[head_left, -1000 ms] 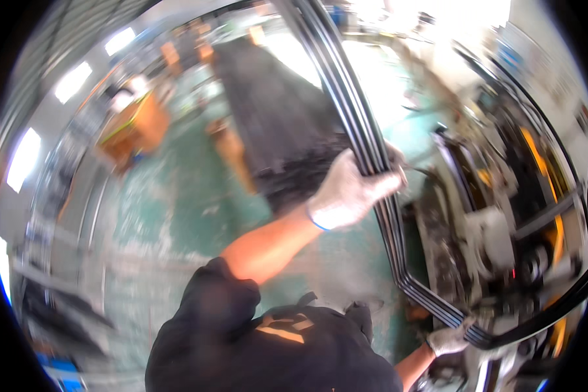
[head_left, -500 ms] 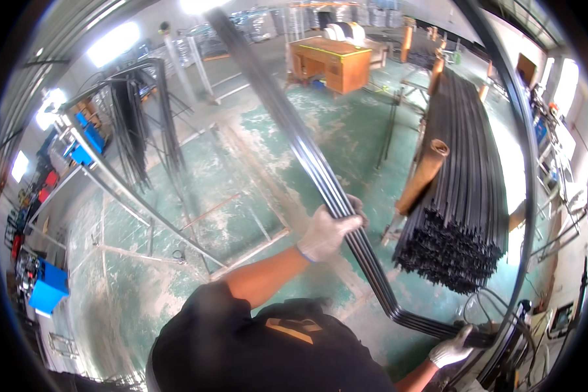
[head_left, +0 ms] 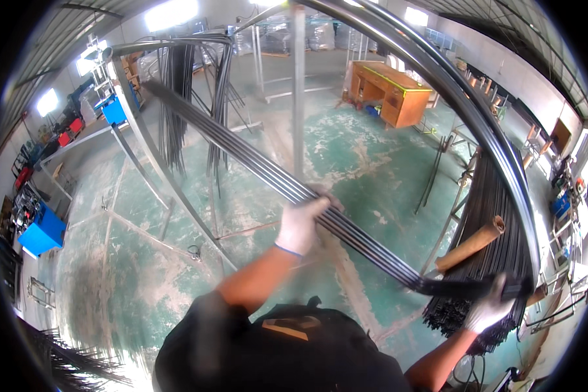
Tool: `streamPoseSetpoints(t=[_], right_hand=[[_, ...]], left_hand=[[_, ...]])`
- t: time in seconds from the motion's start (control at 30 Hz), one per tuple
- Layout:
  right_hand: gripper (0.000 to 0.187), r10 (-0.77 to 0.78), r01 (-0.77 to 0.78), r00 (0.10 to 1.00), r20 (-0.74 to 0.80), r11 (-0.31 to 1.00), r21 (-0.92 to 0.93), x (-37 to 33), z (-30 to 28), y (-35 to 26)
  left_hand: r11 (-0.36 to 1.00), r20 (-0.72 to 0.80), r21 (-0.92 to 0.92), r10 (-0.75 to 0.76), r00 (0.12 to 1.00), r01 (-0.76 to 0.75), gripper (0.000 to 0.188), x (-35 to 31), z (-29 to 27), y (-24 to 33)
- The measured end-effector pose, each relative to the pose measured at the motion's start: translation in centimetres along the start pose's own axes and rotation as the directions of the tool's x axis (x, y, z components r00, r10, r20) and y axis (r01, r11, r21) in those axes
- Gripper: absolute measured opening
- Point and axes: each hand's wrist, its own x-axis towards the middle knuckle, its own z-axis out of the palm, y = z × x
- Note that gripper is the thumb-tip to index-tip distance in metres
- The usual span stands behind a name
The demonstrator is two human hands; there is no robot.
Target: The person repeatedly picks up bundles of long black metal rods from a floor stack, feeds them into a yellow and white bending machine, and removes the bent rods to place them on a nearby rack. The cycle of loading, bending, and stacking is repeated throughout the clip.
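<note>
A bundle of several dark, shiny metal tubes (head_left: pixel 372 251) slants across in front of me, its far end up at the left and its bend low at the right. My left hand (head_left: pixel 302 222), in a white glove, is wrapped round the straight stretch near the middle. Past the bend, my right hand (head_left: pixel 490 307), gloved too, grips the short dark section. Long curved tubes (head_left: pixel 464 98) arch overhead from the top down to the right, close to that section. Whether they belong to the same bundle I cannot tell.
A metal frame (head_left: pixel 157 153) stands at left, with dark rods (head_left: pixel 176 111) hanging behind it. At right lies a big stack of black tubes (head_left: pixel 487 196) beside a brown cardboard roll (head_left: pixel 472 245). Farther off are a wooden desk (head_left: pixel 402 108), a grey post (head_left: pixel 298 91) and a blue box (head_left: pixel 44 228).
The bundle has swung left and down at its far end, lying flatter now. My right hand has risen with the bent section, in front of the stack. The view has turned right-to-left.
</note>
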Motion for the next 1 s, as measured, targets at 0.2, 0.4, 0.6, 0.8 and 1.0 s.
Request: streamPoseSetpoints(t=[0.2,0.4,0.6,0.8,1.0], right_hand=[[0.023,-0.168,0.208,0.917,0.362,0.975,-0.075,0.3,23.3,-17.2],[0.071,-0.5,0.648,0.638,0.585,0.76,-0.058,0.8,41.0,-34.4],[0.049,-0.68,0.676,0.226,0.698,0.625,0.39,-10.0,42.6,-28.5],[0.033,-0.859,0.644,0.208,0.469,0.481,0.595,-13.4,35.1,-9.1],[0.034,-0.153,0.512,0.702,0.696,0.788,-0.343,3.5,14.5,10.3]], left_hand=[[0.938,-0.088,-0.344,0.013,0.996,-0.043,0.011,9.8,-9.7,8.4],[0.89,-0.015,-0.406,0.219,0.976,-0.206,0.023,19.1,-13.1,13.1],[0.927,0.016,-0.178,0.339,0.941,-0.331,0.054,15.0,-19.6,17.4],[0.996,0.221,-0.091,0.035,0.975,-0.015,0.055,11.2,-11.8,2.2],[0.892,0.212,0.32,-0.395,0.894,0.319,0.029,6.7,1.3,-14.4]])
